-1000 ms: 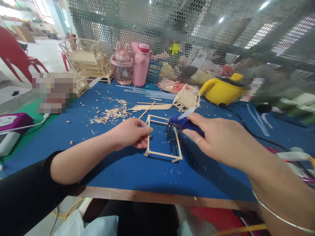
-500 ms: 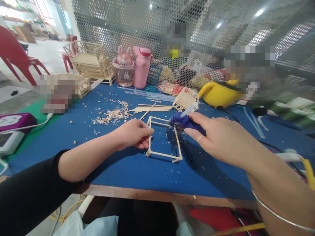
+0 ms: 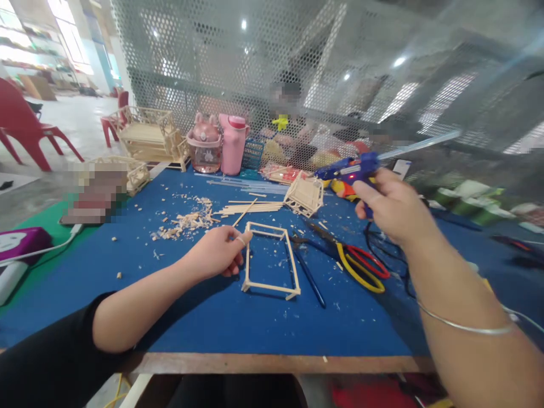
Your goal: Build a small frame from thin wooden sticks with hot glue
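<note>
My left hand (image 3: 223, 249) pinches the left side of a small rectangular wooden stick frame (image 3: 272, 288), which rests on the blue table mat. In my right hand (image 3: 393, 207) is a blue glue gun (image 3: 359, 168), raised above the table, with a long clear glue stick (image 3: 419, 144) poking out of its back. A small red light shows on the gun's body. To the right of the frame lie a dark blue pen-like tool (image 3: 312, 280) and scissors (image 3: 361, 266) with red and yellow handles.
Wood scraps (image 3: 187, 221) and loose sticks (image 3: 255, 208) lie behind the frame, near a small wooden model (image 3: 304, 194). A pink bottle (image 3: 232, 144) and a rabbit-eared cup (image 3: 204, 144) stand by the mesh screen. Larger stick models (image 3: 148, 136) sit at back left.
My right hand has lifted the glue gun off the frame's far right corner, up and to the right. The scissors have come into view. My left hand still holds the frame.
</note>
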The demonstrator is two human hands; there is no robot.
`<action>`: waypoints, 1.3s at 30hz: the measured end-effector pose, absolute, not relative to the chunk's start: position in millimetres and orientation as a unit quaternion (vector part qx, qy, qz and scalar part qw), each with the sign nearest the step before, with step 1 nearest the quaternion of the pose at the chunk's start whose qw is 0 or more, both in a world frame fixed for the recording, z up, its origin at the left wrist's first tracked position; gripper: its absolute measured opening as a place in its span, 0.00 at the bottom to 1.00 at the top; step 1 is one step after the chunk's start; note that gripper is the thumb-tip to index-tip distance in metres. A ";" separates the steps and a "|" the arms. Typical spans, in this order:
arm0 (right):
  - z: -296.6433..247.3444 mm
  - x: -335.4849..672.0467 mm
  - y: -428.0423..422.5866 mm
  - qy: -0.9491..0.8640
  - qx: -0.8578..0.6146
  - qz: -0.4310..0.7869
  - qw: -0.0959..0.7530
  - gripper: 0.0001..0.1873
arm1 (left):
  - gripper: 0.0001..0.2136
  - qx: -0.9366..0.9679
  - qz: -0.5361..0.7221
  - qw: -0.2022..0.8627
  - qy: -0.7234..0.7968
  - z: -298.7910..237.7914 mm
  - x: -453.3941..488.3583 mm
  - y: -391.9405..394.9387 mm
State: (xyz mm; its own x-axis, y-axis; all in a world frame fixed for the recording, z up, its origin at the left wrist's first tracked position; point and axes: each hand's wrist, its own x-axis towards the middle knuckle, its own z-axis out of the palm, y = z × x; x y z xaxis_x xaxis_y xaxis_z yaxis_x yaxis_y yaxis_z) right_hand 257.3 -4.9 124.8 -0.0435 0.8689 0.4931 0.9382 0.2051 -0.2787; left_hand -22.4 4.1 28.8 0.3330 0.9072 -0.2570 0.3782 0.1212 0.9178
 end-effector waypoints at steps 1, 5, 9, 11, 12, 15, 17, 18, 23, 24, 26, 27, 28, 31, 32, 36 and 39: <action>124.3 260.6 4.0 -0.702 -0.646 -0.025 0.298 0.24 | 0.19 0.632 0.252 0.505 0.532 28.5 -22.9 4.4; 114.6 275.3 48.7 -0.649 -0.706 -0.014 0.284 0.23 | 0.21 0.695 0.285 0.387 0.535 28.6 -24.7 5.3; 97.9 286.7 90.4 -0.643 -0.724 -0.075 0.238 0.24 | 0.21 0.710 0.285 0.356 0.536 28.3 -24.4 6.0; 90.8 285.9 101.8 -0.639 -0.738 -0.092 0.196 0.24 | 0.21 0.712 0.279 0.356 0.537 27.8 -23.7 6.4; 87.7 283.9 105.1 -0.637 -0.743 -0.103 0.177 0.25 | 0.21 0.713 0.276 0.356 0.538 27.6 -23.3 6.5; 80.2 275.8 108.4 -0.643 -0.743 -0.134 0.130 0.26 | 0.20 0.713 0.270 0.359 0.538 27.3 -22.7 5.7; 77.5 271.8 107.5 -0.659 -0.735 -0.126 0.101 0.26 | 0.19 0.714 0.271 0.356 0.538 27.9 -23.2 4.7; 77.0 270.5 106.1 -0.666 -0.731 -0.121 0.091 0.25 | 0.19 0.715 0.274 0.353 0.537 28.5 -23.8 4.3; 84.7 263.3 78.9 -0.676 -0.692 -0.204 0.152 0.25 | 0.16 0.713 0.307 0.314 0.546 31.1 -30.3 9.7; 87.2 259.2 67.5 -0.681 -0.672 -0.225 0.184 0.23 | 0.16 0.714 0.313 0.301 0.549 30.8 -32.4 12.5; 91.2 246.1 38.3 -0.701 -0.627 -0.235 0.244 0.18 | 0.14 0.718 0.318 0.268 0.557 29.4 -37.0 19.4; 92.2 237.1 21.1 -0.715 -0.608 -0.218 0.267 0.15 | 0.13 0.721 0.319 0.251 0.561 28.4 -39.4 23.1; 92.2 226.8 2.8 -0.740 -0.586 -0.180 0.278 0.14 | 0.12 0.725 0.320 0.232 0.564 27.4 -41.9 26.7; 85.6 192.8 -50.2 -0.846 -0.490 -0.061 0.200 0.12 | 0.13 0.728 0.324 0.187 0.574 24.7 -48.0 36.0; 81.3 182.5 -64.4 -0.861 -0.477 -0.059 0.168 0.11 | 0.14 0.727 0.323 0.186 0.577 24.1 -49.4 38.2; 59.9 157.8 -92.4 -0.862 -0.489 -0.097 0.087 0.10 | 0.14 0.720 0.324 0.186 0.585 23.1 -52.8 42.9; 51.2 155.8 -93.8 -0.854 -0.493 -0.121 0.109 0.14 | 0.14 0.724 0.332 0.189 0.575 23.5 -55.0 44.0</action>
State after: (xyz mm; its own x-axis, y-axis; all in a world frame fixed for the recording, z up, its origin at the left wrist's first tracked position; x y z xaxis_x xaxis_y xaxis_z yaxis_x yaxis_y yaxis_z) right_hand 155.8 -93.8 51.2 -0.4895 0.8167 0.3056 0.8695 0.4837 0.1003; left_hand -55.0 44.0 23.5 0.1189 0.9573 0.2635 0.7060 -0.2681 0.6555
